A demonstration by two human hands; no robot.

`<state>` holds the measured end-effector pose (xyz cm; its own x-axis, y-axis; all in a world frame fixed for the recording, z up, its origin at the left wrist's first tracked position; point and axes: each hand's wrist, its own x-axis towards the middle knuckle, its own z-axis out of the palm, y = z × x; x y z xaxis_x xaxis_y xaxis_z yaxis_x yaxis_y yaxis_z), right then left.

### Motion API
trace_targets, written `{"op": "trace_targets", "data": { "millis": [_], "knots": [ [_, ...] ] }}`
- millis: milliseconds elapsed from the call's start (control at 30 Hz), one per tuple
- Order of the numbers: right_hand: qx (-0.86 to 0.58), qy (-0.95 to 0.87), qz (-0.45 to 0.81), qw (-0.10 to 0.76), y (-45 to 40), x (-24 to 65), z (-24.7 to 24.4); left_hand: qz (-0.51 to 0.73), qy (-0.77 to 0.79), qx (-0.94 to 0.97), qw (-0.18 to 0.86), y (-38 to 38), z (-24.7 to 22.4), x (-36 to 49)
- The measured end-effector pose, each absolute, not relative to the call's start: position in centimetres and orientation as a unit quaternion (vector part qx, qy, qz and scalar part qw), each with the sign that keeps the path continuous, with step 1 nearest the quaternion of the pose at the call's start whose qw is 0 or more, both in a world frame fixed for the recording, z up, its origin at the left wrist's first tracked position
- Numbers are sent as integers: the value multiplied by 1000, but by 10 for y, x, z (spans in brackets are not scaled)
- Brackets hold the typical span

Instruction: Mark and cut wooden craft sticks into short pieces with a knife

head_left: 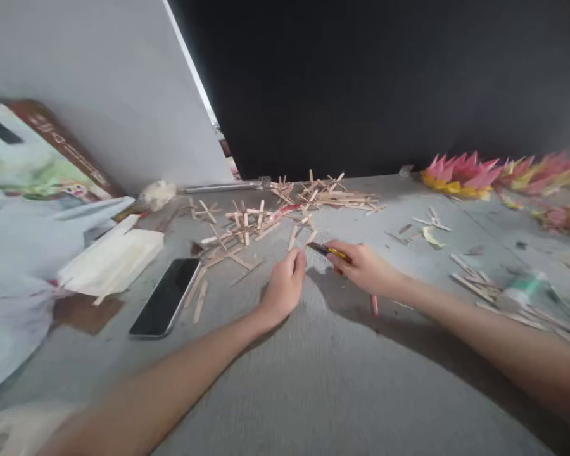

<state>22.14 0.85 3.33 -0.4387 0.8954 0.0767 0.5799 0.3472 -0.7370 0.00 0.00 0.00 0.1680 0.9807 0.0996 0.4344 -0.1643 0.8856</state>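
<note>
in the middle of the frame, the right hand (363,269) is closed around a utility knife (332,251), black and yellow. the knife lies between its fingers and points to the left hand (285,285), near its fingertips. the left hand is closed, thumb and fingers together; if it pinches something, i cannot tell. above the hands there are scattered many wooden sticks (247,218). at upper left, a printed board (59,136) has pale writing on its brown edge, too blurred for reading. at the left, a whitish open box (118,256) has a thin stick (105,292) at its front; its inside is not clear. at the right lies a white and green bottle (527,289), its content also not clear.
</note>
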Motion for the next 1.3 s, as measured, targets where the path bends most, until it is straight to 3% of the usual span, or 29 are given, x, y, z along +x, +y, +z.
{"op": "trace_targets", "data": {
  "millis": [533, 1300],
  "knots": [
    [-511, -778, 287, 228, -4, 208, 43, 352, 516, 684, 377, -2, -6, -2],
    [-488, -522, 642, 277, -9, 197, 37, 315, 532, 720, 316, 0, -6, -3]
  ]
}}
